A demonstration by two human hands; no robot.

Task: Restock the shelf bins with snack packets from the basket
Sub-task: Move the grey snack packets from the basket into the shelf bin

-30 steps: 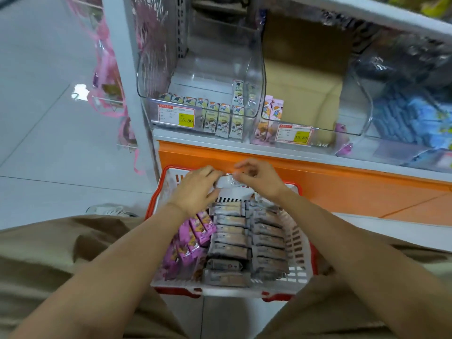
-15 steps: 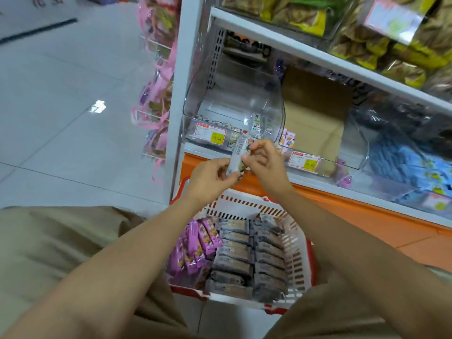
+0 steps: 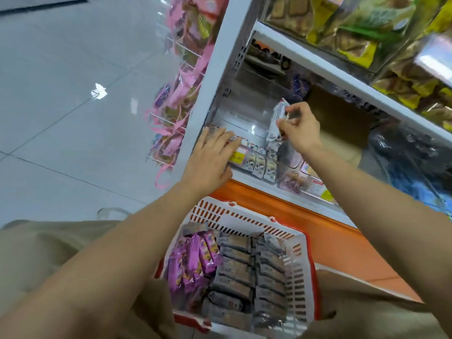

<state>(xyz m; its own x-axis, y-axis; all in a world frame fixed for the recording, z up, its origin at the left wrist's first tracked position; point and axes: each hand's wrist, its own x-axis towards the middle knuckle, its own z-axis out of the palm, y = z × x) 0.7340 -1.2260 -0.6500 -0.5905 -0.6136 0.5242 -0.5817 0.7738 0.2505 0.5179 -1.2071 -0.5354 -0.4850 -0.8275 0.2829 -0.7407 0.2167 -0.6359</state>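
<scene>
Silvery-grey foil in the head view: one snack packet pinched upright by the right hand, thumb and curled fingertips closed on its upper right edge. Held inside the mouth of the clear shelf bin, above the row of small packets standing along the bin's front. Left hand flat and spread, fingers straight, laid against the bin's front wall and partly over the price tag, gripping nothing. Lower down, the white-and-red basket, filled with rows of grey packets and, at its left side, a bunch of purple packets. Against half a second ago: then both hands pinching the one packet together, low and just above the basket. Now carried up into the bin by the right hand alone, with the left moved off to the bin's front. Basket stock apparently unchanged. Writing: on the tag's yellow patch only "80" legible, the rest blurred. Print on the held packet and on those in the basket too smeared to read. Second tag further right likewise unreadable.
</scene>
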